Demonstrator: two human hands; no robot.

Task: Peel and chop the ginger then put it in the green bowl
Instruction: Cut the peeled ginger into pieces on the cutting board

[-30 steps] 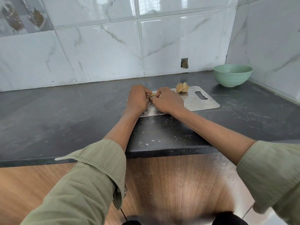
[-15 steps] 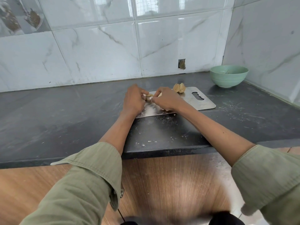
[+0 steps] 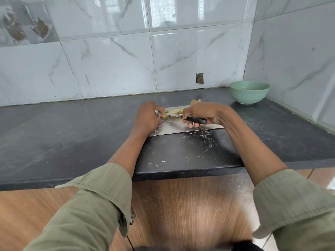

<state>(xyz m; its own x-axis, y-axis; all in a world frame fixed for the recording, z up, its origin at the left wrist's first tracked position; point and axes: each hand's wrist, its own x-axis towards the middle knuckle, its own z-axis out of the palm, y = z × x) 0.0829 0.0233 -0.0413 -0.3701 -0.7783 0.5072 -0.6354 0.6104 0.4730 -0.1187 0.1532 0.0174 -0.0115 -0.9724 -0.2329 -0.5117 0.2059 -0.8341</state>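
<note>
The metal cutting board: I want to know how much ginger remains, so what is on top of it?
On the cutting board lie pale ginger slices, ginger held by the left hand, and the knife gripped by the right hand. The hands hide the rest.

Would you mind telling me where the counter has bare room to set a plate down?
The dark counter left of the left hand is bare to the wall. So is the strip between the cutting board and the front edge. It is crowded on the board: both hands, knife, ginger. The green bowl fills the right corner.
</note>
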